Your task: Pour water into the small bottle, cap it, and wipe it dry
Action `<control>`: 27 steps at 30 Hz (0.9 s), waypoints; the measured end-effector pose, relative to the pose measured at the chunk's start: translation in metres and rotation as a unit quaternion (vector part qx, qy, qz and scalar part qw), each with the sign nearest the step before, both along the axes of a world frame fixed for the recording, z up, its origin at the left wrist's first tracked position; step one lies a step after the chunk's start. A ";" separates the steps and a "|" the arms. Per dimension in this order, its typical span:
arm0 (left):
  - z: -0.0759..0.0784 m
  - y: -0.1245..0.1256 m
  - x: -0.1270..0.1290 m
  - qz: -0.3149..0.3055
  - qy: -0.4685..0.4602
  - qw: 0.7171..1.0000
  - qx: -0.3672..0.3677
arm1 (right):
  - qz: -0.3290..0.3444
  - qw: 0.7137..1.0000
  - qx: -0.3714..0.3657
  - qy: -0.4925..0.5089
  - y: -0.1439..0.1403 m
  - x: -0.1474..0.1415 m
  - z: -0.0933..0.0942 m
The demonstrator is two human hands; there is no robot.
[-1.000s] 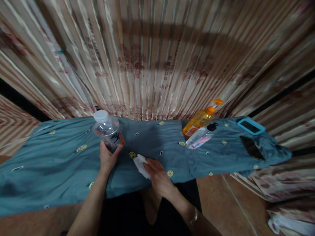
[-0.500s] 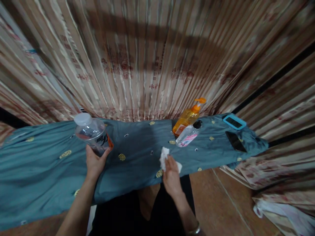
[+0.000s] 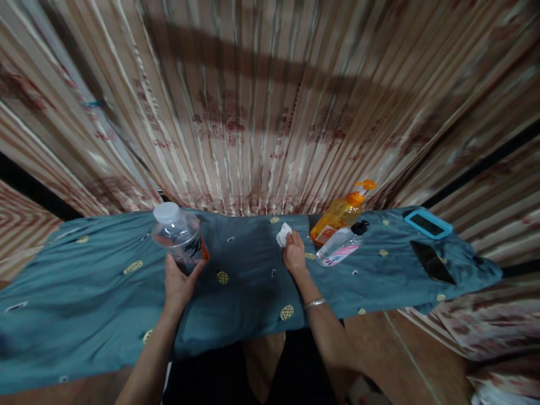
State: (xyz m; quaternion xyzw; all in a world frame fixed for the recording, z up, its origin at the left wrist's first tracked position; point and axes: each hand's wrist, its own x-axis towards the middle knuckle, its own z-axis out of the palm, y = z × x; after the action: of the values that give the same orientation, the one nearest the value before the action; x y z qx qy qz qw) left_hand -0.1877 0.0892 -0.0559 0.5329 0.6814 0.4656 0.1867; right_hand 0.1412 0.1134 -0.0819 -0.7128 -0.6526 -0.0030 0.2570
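My left hand (image 3: 180, 284) is wrapped round the lower part of a clear plastic bottle (image 3: 175, 230) with a white cap and an orange-and-black label. The bottle stands upright on the blue-green cloth (image 3: 248, 292). My right hand (image 3: 294, 253) is closed on a crumpled white tissue (image 3: 283, 234), low over the cloth. Just right of that hand are an amber pump bottle (image 3: 335, 222) with an orange top and a clear pump bottle (image 3: 340, 247) with a black top and pink label.
Farther right lie a blue-framed device (image 3: 428, 223) and a dark phone (image 3: 432, 262). A striped curtain (image 3: 253, 112) hangs along the table's back edge. Dark poles (image 3: 481, 163) stand at the sides. Tiled floor (image 3: 392, 343) shows below the front edge.
My right hand has moved away from me across the cloth with the tissue, toward the back edge. My left hand still holds the bottle. The whole view has shifted slightly.
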 end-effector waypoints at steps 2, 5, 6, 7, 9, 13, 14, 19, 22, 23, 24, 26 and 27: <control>-0.002 0.000 -0.001 -0.003 -0.008 1.000 0.000 | 0.005 1.000 -0.015 0.016 0.016 -0.026 0.006; -0.004 0.001 -0.002 -0.009 -0.015 1.000 -0.005 | 0.093 0.994 -0.041 0.040 0.005 -0.090 0.013; -0.005 0.002 -0.002 -0.009 -0.014 1.000 -0.007 | 0.133 0.989 -0.051 0.050 -0.008 -0.112 0.015; -0.006 0.002 -0.003 -0.008 -0.013 1.000 -0.008 | 0.176 0.981 -0.060 0.061 -0.024 -0.130 0.017; -0.006 0.002 -0.003 -0.007 -0.008 1.000 -0.009 | 0.257 0.959 -0.077 0.091 -0.065 -0.158 0.022; -0.004 0.001 -0.002 -0.010 -0.007 1.000 -0.011 | 0.359 0.906 -0.114 0.191 -0.143 -0.167 0.034; -0.004 0.000 -0.001 -0.012 -0.009 1.000 -0.012 | 0.369 0.894 -0.122 0.224 -0.157 -0.163 0.039; -0.003 0.000 0.001 -0.024 -0.015 1.000 -0.010 | 0.324 0.862 -0.125 0.370 -0.163 -0.136 0.054; -0.004 0.001 0.000 -0.026 -0.020 0.999 0.001 | 0.234 0.889 -0.079 0.384 -0.135 -0.113 0.048; -0.005 0.001 0.000 -0.028 -0.020 0.999 0.008 | 0.192 0.906 -0.053 0.374 -0.125 -0.104 0.043; -0.005 0.001 0.000 -0.029 -0.020 0.999 0.014 | 0.145 0.922 -0.022 0.357 -0.117 -0.095 0.039; -0.007 0.001 0.000 -0.031 -0.022 0.999 0.017 | 0.078 0.946 0.028 0.314 -0.108 -0.080 0.031; -0.007 0.001 0.000 -0.031 -0.023 0.999 0.016 | 0.066 0.954 0.044 0.289 -0.107 -0.075 0.028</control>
State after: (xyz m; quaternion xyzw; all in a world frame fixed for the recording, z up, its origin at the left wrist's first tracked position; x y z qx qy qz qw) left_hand -0.1880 0.0907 -0.0630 0.5456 0.6529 0.4825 0.2080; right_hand 0.0660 0.0061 -0.0534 -0.6265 -0.5953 0.1910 0.4654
